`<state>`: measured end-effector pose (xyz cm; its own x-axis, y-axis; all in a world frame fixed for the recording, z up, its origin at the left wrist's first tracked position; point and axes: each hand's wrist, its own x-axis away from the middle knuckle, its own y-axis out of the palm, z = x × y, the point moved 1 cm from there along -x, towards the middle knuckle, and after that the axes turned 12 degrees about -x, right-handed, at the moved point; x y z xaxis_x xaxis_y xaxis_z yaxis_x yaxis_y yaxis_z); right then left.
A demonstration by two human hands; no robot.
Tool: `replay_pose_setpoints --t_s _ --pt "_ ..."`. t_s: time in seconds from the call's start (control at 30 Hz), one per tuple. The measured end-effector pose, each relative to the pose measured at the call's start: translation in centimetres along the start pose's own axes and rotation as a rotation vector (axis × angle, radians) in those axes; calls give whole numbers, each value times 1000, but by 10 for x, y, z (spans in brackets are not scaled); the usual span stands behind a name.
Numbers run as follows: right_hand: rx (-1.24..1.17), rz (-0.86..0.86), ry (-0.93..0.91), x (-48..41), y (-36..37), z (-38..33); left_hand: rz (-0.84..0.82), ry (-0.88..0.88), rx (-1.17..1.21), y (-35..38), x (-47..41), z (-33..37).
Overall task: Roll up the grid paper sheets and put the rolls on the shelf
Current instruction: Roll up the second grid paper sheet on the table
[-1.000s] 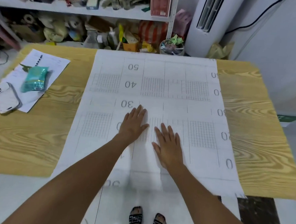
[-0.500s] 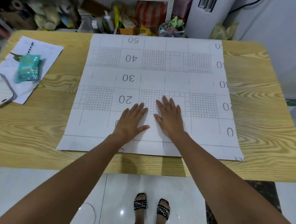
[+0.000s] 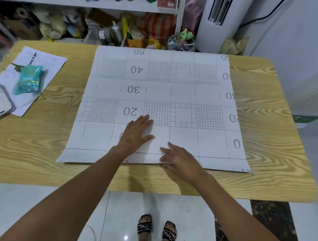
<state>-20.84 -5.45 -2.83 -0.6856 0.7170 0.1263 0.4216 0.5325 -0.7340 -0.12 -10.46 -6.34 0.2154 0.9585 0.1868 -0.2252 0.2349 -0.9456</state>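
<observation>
Two hands on sheet point(image 3: 182, 92), centre frame: left hand point(image 3: 136, 134) flat, fingers spread; right hand point(image 3: 180, 160) at near edge, fingers loose, gripping nothing. Top of frame, shelf point(image 3: 104, 4).

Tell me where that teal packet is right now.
In the head view the teal packet lies at the table's left end, on a white printed sheet, just beyond the phone.

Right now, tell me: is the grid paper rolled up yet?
No, the grid paper lies flat on the table, left hand and right hand resting on it.
</observation>
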Motion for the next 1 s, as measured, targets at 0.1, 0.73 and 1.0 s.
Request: replay_pose_setpoints --t_s 0.1,0.73,1.0 --pt "-91 12 106 -6 -6 1 36 -34 131 -13 -1 4" --pt "-338 223 255 -17 -14 27 88 275 -241 -6 71 24" --pt "533 409 -279 10 1 40 104 292 -66 -7 72 14"
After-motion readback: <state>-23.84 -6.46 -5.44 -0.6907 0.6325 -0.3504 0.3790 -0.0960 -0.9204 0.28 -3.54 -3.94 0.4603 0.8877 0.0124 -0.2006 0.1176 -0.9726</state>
